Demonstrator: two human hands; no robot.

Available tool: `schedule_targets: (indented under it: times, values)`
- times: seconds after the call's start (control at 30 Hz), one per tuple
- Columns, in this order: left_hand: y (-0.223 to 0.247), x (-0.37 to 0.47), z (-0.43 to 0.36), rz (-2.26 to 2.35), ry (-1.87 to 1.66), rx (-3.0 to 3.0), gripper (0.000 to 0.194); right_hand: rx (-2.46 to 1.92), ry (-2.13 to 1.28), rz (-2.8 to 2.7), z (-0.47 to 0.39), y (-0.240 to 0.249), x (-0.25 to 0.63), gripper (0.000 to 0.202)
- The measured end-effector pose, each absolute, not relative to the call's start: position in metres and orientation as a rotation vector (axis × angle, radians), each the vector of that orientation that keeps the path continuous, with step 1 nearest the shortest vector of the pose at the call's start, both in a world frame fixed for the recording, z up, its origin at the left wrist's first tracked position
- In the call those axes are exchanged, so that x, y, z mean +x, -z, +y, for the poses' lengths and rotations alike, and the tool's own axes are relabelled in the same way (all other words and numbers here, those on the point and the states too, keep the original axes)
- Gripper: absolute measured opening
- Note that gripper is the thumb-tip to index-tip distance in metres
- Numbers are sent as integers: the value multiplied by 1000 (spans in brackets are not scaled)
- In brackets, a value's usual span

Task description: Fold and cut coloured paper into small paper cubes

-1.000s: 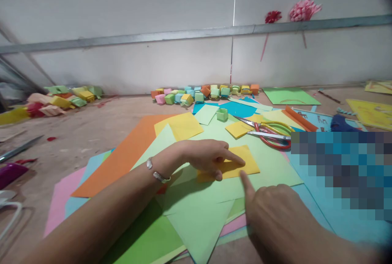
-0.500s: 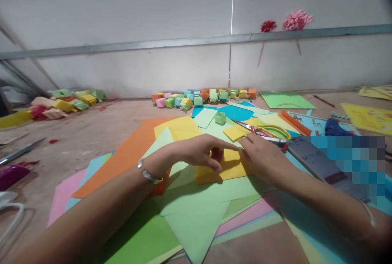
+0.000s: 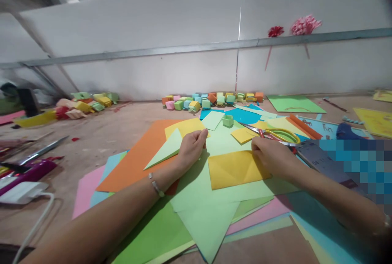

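A folded yellow paper rectangle (image 3: pixel 235 170) lies on pale green sheets in front of me. My right hand (image 3: pixel 272 156) is closed at its right end, fingers curled on the top edge and the palm covering the corner. To the left of the paper, my left hand (image 3: pixel 193 145) is curled into a fist, apart from the rectangle, and nothing shows in it. Below that fist runs a pale green folded piece (image 3: pixel 167 149) over an orange sheet (image 3: pixel 134 154). Scissors with yellow and red handles (image 3: pixel 280 134) rest just beyond my right hand, near a small green paper box (image 3: pixel 228 120).
Several small coloured paper boxes (image 3: pixel 211 100) line the back wall, with another pile (image 3: pixel 87 103) at the left. A phone (image 3: pixel 321 162) lies by my right forearm. At the left are a white charger with cable (image 3: pixel 23 192) and a purple tool (image 3: pixel 36 174).
My left hand has lifted off the yellow paper, moved left and curled from an outstretched finger into a fist. The right hand stays at the paper's right end. The view has shifted slightly.
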State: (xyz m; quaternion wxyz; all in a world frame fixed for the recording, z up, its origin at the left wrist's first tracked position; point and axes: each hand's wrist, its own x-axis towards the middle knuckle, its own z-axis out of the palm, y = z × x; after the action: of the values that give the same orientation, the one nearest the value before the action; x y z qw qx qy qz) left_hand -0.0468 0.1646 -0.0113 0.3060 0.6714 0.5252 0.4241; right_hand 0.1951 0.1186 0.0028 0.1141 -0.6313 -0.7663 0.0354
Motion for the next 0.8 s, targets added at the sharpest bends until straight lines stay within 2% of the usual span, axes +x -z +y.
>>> schedule_targets:
  times: [0.13, 0.27, 0.4, 0.6, 0.8]
  values:
    - [12, -47, 167, 1281, -1242, 1648, 54, -1718, -118, -2121, 122, -5, 198, 13]
    - [12, -46, 167, 1159, -1320, 1595, 40, -1636, -114, -1993, 122, -7, 198, 9]
    - [11, -45, 164, 1101, -1322, 1637, 58, -1566, -90, -1922, 119, -8, 198, 10]
    - [11, -45, 164, 1045, -1254, 1553, 43, -1088, 360, -1988, 106, -6, 187, 15]
    - [11, -43, 159, 1055, -1285, 1487, 45, -544, 223, -2418, 90, 6, 168, 12]
